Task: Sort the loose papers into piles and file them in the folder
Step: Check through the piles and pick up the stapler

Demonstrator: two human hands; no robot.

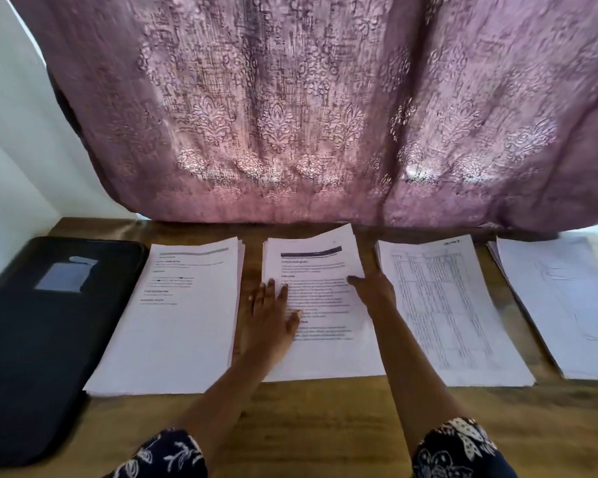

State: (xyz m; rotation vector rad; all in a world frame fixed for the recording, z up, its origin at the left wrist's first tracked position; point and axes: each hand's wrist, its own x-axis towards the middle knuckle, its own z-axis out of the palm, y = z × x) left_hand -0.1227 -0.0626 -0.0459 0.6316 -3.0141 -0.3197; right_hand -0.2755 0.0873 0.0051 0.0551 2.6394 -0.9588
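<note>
Wooden desk (325, 426), four paper piles in a row: my left grip (268, 322) lies flat with fingers straight on the left edge of the text pile (325, 357). My right grip (375, 291) sits at that pile's right edge, thumb on the top sheet, fingers hidden, so can't tell if it pinches. Second text pile (173, 322) is just left of the left grip, the closed black folder (32, 339) beyond it; the table-print pile (446, 312) is just right of the right grip, the last pile (567, 305) further right.
</note>
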